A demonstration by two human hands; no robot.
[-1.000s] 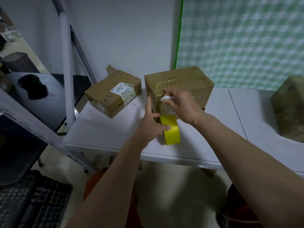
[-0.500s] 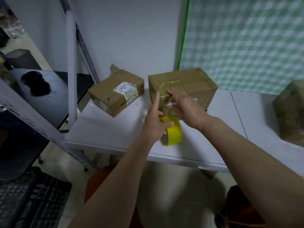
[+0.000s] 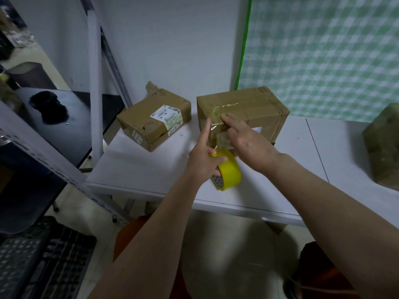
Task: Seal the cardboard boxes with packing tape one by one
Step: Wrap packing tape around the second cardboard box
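A brown cardboard box (image 3: 254, 108) stands in the middle of the white table (image 3: 146, 169), with glossy tape over its near top edge. My left hand (image 3: 203, 158) grips a yellow tape roll (image 3: 230, 170) just in front of the box, its index finger pointing up along the box's front face. A strip of tape (image 3: 214, 131) runs from the roll up onto that face. My right hand (image 3: 248, 141) reaches over the roll and presses its straight index finger on the tape near the box's top edge. A second box with a shipping label (image 3: 154, 121) lies to the left.
A third, tape-wrapped box (image 3: 382, 147) sits at the table's right edge. A grey metal rack post (image 3: 94, 83) and a black tabletop (image 3: 75, 119) are on the left, with a keyboard (image 3: 32, 266) on the floor. A green checked cloth (image 3: 323, 50) hangs behind.
My left hand tilted the roll and raised its index finger against the box. My right hand moved up the front face; the small white thing it held is out of sight.
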